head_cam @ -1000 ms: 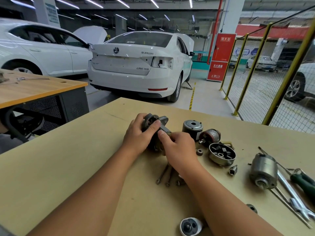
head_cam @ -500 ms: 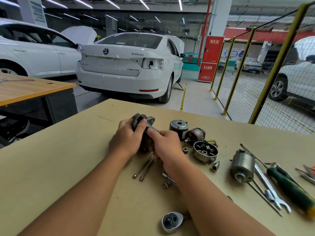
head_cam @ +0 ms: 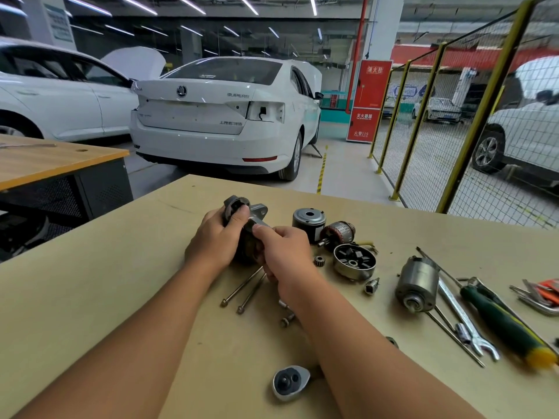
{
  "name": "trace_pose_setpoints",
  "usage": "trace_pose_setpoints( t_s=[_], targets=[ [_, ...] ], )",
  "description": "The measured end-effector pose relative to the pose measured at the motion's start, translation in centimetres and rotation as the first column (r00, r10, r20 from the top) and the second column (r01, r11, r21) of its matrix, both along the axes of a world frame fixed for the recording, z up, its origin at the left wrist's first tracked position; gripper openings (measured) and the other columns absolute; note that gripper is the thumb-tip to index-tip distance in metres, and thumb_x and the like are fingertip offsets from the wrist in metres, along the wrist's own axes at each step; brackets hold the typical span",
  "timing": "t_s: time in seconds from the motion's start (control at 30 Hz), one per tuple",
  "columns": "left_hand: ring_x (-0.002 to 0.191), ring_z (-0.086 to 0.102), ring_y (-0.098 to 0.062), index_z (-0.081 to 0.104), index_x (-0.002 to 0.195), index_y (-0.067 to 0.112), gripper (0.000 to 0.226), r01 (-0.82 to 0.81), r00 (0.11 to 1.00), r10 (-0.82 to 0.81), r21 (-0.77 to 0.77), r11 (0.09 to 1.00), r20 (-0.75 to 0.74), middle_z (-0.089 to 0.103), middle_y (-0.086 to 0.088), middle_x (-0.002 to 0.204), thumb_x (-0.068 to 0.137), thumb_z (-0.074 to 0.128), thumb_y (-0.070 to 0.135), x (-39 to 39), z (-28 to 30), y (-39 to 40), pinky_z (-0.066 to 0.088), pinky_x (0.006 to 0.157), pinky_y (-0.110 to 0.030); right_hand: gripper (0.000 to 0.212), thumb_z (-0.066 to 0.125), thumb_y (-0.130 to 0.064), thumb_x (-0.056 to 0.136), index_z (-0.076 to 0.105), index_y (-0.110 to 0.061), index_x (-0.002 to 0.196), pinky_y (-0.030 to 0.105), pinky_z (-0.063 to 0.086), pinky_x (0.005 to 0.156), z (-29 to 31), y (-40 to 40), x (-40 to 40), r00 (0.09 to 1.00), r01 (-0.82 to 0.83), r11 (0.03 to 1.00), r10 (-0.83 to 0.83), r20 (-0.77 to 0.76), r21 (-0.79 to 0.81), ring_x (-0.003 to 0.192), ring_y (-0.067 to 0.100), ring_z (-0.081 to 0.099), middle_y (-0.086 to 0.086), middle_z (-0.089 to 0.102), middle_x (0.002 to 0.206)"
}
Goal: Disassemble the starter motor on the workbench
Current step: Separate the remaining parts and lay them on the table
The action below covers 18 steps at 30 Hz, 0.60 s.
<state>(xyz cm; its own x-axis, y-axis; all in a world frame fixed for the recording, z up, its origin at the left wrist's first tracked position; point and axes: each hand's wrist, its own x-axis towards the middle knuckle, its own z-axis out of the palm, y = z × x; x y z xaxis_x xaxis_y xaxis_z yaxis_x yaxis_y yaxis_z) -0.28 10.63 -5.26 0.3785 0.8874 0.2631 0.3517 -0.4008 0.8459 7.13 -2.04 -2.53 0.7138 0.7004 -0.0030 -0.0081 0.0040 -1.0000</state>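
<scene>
Workbench [head_cam: 90, 297]: both hands (fingers curled) grip housing [head_cam: 257, 211].

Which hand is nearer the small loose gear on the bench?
Right. The right hand sits just beside the small gear, gripping the housing; the left hand grips its far side.

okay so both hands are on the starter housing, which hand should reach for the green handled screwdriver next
Right, probably. The green-handled screwdriver lies to the right of the housing, on the right hand's side. The left hand grips the housing from the left and can steady it.
</scene>
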Motion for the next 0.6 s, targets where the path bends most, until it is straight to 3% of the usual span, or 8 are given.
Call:
trace_pose_setpoints(
  t_s=[0.1, 0.23, 0.33, 0.53, 0.6],
  targets=[
    [0.101, 0.064, -0.031, 0.065, 0.090, 0.030, 0.067, -0.069, 0.995, 0.074, -0.067, 0.995, 0.067, 0.068, 0.001, 0.099, 0.075, 0.035, 0.089, -0.2, 0.2, 0.5, 0.047, 0.085, -0.041, 0.030, 0.068, -0.029, 0.084, 0.055, -0.016, 0.061, 0.029, 0.026, 0.050, 0.2, -0.7, 0.3, 0.998, 0.031, 0.999, -0.032, 0.050, 0.016, 0.053, 0.019, 0.037, 0.011, 0.045, 0.061],
    [0.107, 0.062, -0.035, 0.068, 0.111, 0.029, 0.079, -0.073, 0.997, 0.073, 0.026, 0.997, -0.001, 0.066, -0.007, 0.118, 0.078, 0.031, 0.090, -0.3, -0.1, 0.5, 0.051, 0.094, -0.047, 0.026, 0.067, -0.033, 0.087, 0.061, -0.012, 0.072, 0.026, 0.028, 0.045, 0.2, -1.7, 0.8, 1.000, -0.013, 1.000, 0.012, 0.017, 0.000, 0.047, 0.018, 0.038, 0.013, 0.050, 0.063],
    [0.108, 0.062, -0.035, 0.068, 0.117, 0.028, 0.084, -0.065, 0.998, 0.065, 0.038, 0.997, -0.002, 0.065, -0.007, 0.122, 0.077, 0.030, 0.091, -0.5, -0.1, 0.6, 0.051, 0.095, -0.048, 0.026, 0.068, -0.036, 0.087, 0.064, -0.014, 0.075, 0.031, 0.033, 0.052, 0.3, -1.6, 0.7, 1.000, -0.011, 0.999, 0.012, 0.019, -0.044, 0.053, 0.020, 0.044, 0.012, 0.054, 0.064],
    [0.106, 0.063, -0.031, 0.066, 0.101, 0.035, 0.066, 0.005, 1.000, -0.006, 0.056, 0.998, 0.029, 0.065, -0.006, 0.121, 0.076, 0.038, 0.091, -0.6, -0.1, 0.5, 0.053, 0.094, -0.047, 0.037, 0.069, -0.038, 0.085, 0.067, -0.002, 0.081, 0.033, 0.038, 0.057, -0.1, -1.4, 0.7, 0.998, 0.049, 0.995, -0.045, 0.051, -0.081, 0.058, 0.020, 0.048, 0.007, 0.057, 0.066],
    [0.106, 0.063, -0.029, 0.063, 0.091, 0.037, 0.061, 0.022, 0.998, -0.025, 0.067, 0.998, 0.049, 0.064, -0.005, 0.120, 0.074, 0.041, 0.092, -0.7, -0.2, 0.4, 0.053, 0.095, -0.046, 0.031, 0.067, -0.038, 0.082, 0.062, -0.010, 0.068, 0.032, 0.036, 0.056, -0.1, -1.4, 0.9, 0.980, 0.149, 0.986, -0.137, 0.146, -0.075, 0.057, 0.019, 0.044, 0.000, 0.050, 0.059]
  ],
)
